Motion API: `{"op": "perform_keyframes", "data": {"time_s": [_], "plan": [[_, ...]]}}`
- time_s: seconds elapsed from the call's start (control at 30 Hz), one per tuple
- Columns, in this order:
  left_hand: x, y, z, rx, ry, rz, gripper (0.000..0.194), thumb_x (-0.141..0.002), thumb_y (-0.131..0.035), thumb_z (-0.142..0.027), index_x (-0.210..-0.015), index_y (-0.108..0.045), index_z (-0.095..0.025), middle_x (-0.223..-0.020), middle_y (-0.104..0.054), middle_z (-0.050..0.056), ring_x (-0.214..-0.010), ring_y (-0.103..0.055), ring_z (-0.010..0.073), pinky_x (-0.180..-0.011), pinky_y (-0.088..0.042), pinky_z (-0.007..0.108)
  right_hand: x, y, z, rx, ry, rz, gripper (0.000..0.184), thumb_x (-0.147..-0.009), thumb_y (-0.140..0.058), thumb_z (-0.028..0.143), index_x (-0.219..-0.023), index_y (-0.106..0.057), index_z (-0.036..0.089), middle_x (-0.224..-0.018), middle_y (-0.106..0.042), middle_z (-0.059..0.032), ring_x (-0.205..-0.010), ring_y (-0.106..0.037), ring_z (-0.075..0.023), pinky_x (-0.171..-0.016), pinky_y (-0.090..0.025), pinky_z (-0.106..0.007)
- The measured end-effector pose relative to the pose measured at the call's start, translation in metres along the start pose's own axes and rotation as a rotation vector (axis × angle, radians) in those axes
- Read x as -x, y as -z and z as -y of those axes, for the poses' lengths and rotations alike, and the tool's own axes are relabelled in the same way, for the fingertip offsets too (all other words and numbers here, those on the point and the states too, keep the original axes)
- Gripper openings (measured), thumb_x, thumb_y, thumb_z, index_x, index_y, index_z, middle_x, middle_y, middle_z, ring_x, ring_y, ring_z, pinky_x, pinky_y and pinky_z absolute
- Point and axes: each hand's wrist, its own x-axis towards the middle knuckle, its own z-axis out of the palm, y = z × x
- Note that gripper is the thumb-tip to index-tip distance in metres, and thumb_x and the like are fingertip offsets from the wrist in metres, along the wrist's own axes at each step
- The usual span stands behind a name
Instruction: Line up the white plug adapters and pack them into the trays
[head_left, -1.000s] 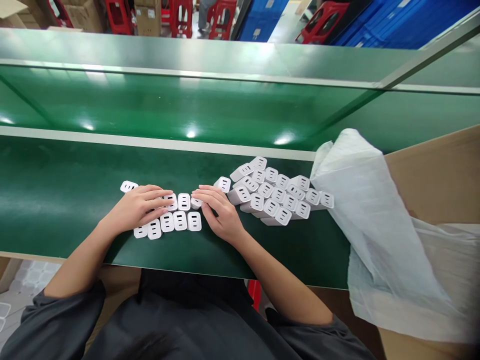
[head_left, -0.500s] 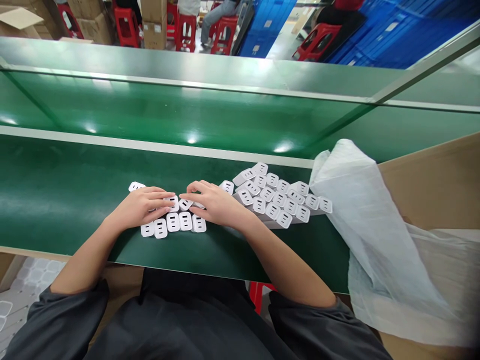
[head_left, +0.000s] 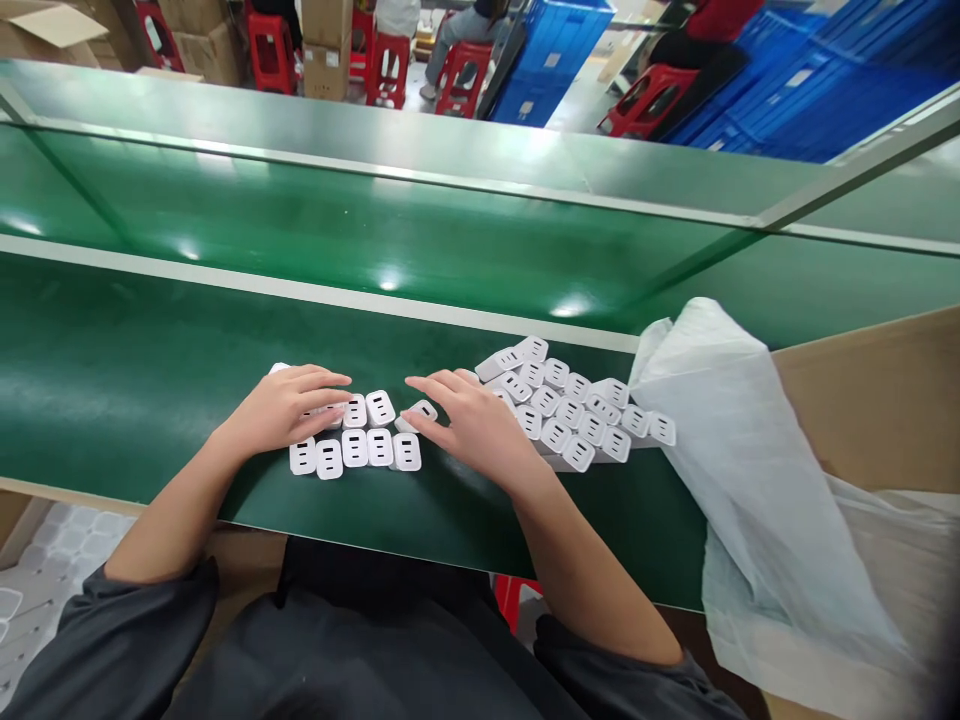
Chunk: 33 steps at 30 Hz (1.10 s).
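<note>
White multi-port chargers stand on the green bench in two short rows, their slotted faces up; one front-row charger (head_left: pixel 355 448) sits near the middle. Fingers stretched, my left hand (head_left: pixel 281 408) lies over the left part of the back row and hides some chargers there. At that row's right end is another charger (head_left: pixel 380 407). My right hand (head_left: pixel 476 415) is open, its thumb by a tilted charger (head_left: pixel 418 414) that leans apart from the rows. Behind this hand lies a larger group of leaning chargers (head_left: pixel 570 413), partly covered by it.
A thin white plastic sheet (head_left: pixel 739 440) drapes over an open carton (head_left: pixel 877 390) at the right. Below left is a box of clear plastic trays (head_left: pixel 71 545). A raised green ledge (head_left: pixel 420 240) runs behind the bench; beyond it are red stools (head_left: pixel 271 55), blue crates (head_left: pixel 551 50) and seated people.
My right hand has moved right, away from the back row, and its fingers have spread. A charger that was tilted under its fingertips now stands in that row. My left hand stays nearly in place.
</note>
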Motion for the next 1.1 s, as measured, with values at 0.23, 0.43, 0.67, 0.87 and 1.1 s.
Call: {"op": "perform_keyframes", "data": {"time_s": [0.23,0.43,0.67,0.87,1.1], "plan": [[0.016,0.028,0.031,-0.179,0.572,-0.301,0.033,-0.096,-0.047,-0.043,-0.103,-0.073,-0.024,-0.091,-0.066,0.003,-0.071,-0.058,0.0139,-0.066,-0.045,0.028,-0.003,-0.011,-0.001,-0.153,0.031,0.076,0.029,-0.096,-0.054,0.03,-0.122,-0.064,0.023,-0.12,-0.067,-0.0092,-0.106,-0.064,-0.0272,-0.084,-0.058,-0.045],[0.018,0.023,0.04,-0.013,0.751,0.043,0.042,-0.09,-0.05,-0.062,-0.1,-0.074,-0.029,-0.099,-0.061,0.002,-0.069,-0.058,0.014,-0.069,-0.046,0.03,-0.005,-0.023,-0.002,-0.312,0.095,-0.025,0.027,-0.097,-0.052,0.027,-0.121,-0.064,0.025,-0.123,-0.066,-0.0088,-0.111,-0.062,-0.0261,-0.095,-0.055,-0.048],[0.021,0.033,0.045,0.105,0.801,0.122,0.037,-0.087,-0.053,-0.056,-0.096,-0.074,-0.027,-0.098,-0.069,0.002,-0.077,-0.059,0.0177,-0.068,-0.045,0.029,0.0,-0.032,-0.006,-0.349,0.108,-0.049,0.025,-0.098,-0.053,0.027,-0.12,-0.064,0.025,-0.126,-0.064,-0.0089,-0.114,-0.06,-0.0253,-0.098,-0.053,-0.047],[0.036,0.06,0.056,0.248,0.792,0.306,0.043,-0.084,-0.059,-0.059,-0.114,-0.071,-0.03,-0.11,-0.071,0.001,-0.098,-0.062,0.0212,-0.079,-0.048,0.028,-0.001,-0.032,-0.007,-0.347,0.102,-0.039,0.025,-0.098,-0.052,0.027,-0.12,-0.064,0.026,-0.126,-0.064,-0.0084,-0.114,-0.06,-0.0253,-0.098,-0.053,-0.047],[0.047,0.067,0.061,0.559,0.521,0.365,0.043,-0.092,-0.057,-0.042,-0.132,-0.055,-0.027,-0.142,-0.056,0.006,-0.124,-0.056,0.0213,-0.104,-0.047,0.033,0.0,-0.033,-0.008,-0.345,0.108,-0.044,0.025,-0.099,-0.052,0.027,-0.121,-0.063,0.026,-0.126,-0.064,-0.0084,-0.114,-0.061,-0.0253,-0.098,-0.054,-0.048]]}}
